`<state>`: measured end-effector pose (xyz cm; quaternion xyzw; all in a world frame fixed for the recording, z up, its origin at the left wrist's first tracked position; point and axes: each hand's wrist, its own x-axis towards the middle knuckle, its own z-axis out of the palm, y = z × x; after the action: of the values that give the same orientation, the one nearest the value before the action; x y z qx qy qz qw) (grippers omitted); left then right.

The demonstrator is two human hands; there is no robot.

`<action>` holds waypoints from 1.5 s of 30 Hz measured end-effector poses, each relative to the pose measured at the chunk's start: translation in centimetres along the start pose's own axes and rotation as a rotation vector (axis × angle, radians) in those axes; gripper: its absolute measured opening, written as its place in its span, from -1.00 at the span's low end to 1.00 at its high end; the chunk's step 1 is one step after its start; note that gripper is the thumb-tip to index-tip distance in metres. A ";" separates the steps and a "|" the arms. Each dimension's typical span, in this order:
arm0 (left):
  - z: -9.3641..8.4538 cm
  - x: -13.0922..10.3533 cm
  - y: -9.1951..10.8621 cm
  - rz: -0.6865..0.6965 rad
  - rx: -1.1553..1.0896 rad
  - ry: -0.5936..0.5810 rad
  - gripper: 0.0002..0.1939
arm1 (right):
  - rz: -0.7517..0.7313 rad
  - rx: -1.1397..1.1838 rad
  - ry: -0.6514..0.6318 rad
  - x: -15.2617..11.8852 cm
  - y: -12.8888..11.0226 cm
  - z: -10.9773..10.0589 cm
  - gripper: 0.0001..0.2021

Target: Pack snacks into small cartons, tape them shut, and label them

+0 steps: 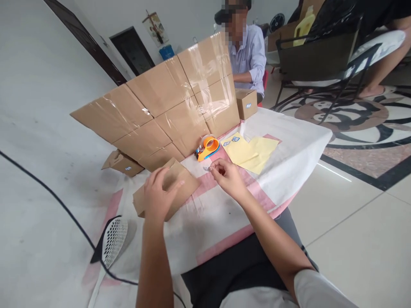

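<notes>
A small brown cardboard box (184, 179) lies tilted on the cloth-covered table, close in front of me. My left hand (160, 188) grips its left part, thumb along the near side and fingers over the top. To the right of the box, my right hand (224, 173) is closed in a pinch. Between its thumb and forefinger is a small translucent piece (206, 168), too small to name surely. Just beyond that hand stands an orange tape dispenser (210, 146) with a roll on it. Yellow sticker sheets (245, 152) with blue-and-white labels lie to the right.
Stacked, taped cardboard boxes (167, 115) form a wall across the table. Labelled boxes sit at its left (123, 164) and right (246, 105) ends. A white fly swatter (114, 239) and a black cable (61, 205) are at left. A person (252, 55) sits behind the boxes.
</notes>
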<state>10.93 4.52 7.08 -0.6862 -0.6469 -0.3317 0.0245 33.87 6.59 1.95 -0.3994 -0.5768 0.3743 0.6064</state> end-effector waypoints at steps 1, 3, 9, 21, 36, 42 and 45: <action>-0.3 0.4 -1.2 0.010 0.152 -0.061 -0.21 | 0.021 -0.003 0.002 0.3 0.7 0.2 -0.86; -0.6 1.1 -3.4 0.009 0.366 -0.226 0.02 | 0.070 0.003 0.000 1.0 2.0 0.5 -0.89; -0.8 0.6 -7.8 0.190 0.455 -0.352 -0.03 | 0.231 -0.013 -0.001 2.3 3.9 1.9 -0.90; -2.4 -1.0 -7.7 0.362 0.441 -0.377 -0.10 | 0.236 -0.088 -0.101 0.8 6.5 5.3 -0.87; -2.4 -0.8 -7.2 0.316 0.418 -0.376 -0.09 | 0.261 0.059 -0.135 -1.4 6.2 7.3 -0.76; -2.3 -0.9 -7.3 0.322 0.395 -0.378 -0.08 | 0.248 0.137 -0.171 -2.8 5.8 6.8 -0.67; -2.4 -0.9 -7.3 0.332 0.378 -0.381 -0.08 | 0.279 0.172 -0.099 -3.6 5.8 7.1 -0.65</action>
<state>3.39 3.78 5.67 -0.8157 -0.5690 -0.0625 0.0839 26.63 6.05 -4.71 -0.4032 -0.5107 0.5222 0.5512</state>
